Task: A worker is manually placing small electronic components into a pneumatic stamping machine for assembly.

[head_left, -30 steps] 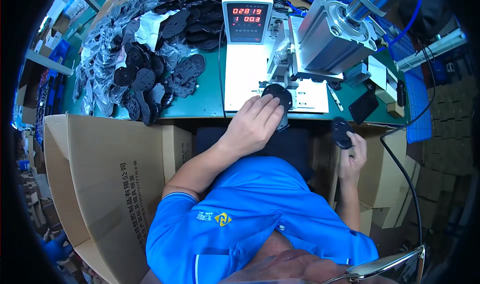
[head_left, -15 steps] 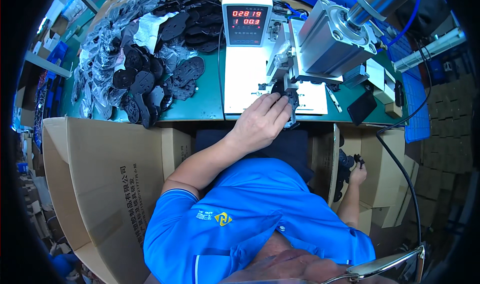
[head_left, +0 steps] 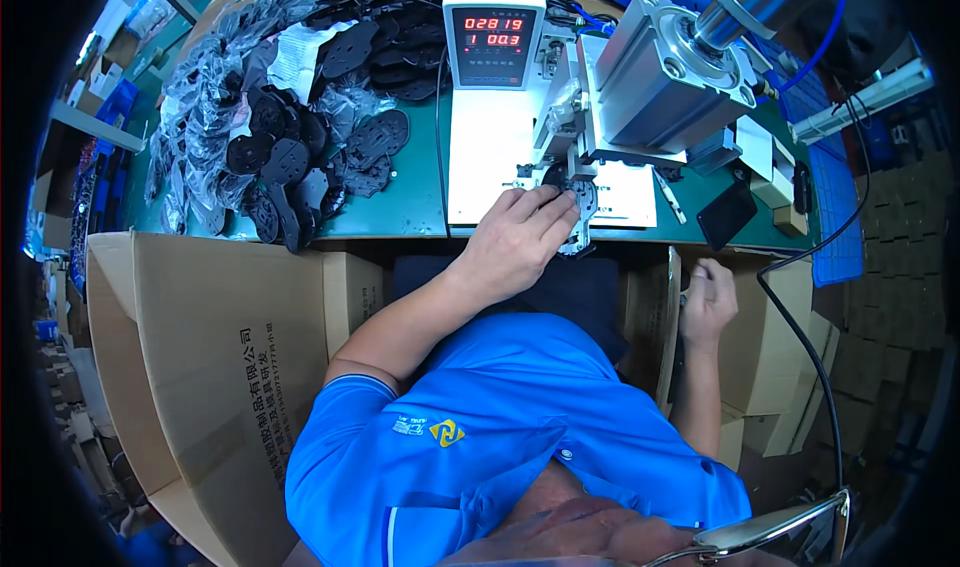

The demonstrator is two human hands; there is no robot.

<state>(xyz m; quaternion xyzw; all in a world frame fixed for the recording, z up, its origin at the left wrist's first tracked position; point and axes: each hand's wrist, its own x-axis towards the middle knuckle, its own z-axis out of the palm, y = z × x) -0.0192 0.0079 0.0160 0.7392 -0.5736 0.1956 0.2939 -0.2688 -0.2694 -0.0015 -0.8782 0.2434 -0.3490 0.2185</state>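
My left hand (head_left: pixel 515 235) reaches to the base of the press, its fingers bent over a flat black plastic plate (head_left: pixel 584 205) in the fixture. The fingers hide part of the plate. Above them stands the press with its square metal cylinder (head_left: pixel 665 77). Over the open carton on the right is my right hand (head_left: pixel 709 302), its fingers curled in, and no part shows in them. On the bench at the left lies a heap of similar black plates (head_left: pixel 287 162), some still in clear plastic bags (head_left: pixel 195 137).
A white control box with a red display (head_left: pixel 495 35) stands behind the white press base (head_left: pixel 485 157). A dark phone-like slab (head_left: pixel 727 215) and a pen (head_left: pixel 668 197) lie right of the press. Cartons flank me, a large left one (head_left: pixel 230 337) and a right one (head_left: pixel 770 337). A black cable (head_left: pixel 800 327) hangs at the right.
My right hand has risen out of the right carton toward the bench edge, and the small dark piece at its fingers no longer shows. My left hand stays at the fixture.
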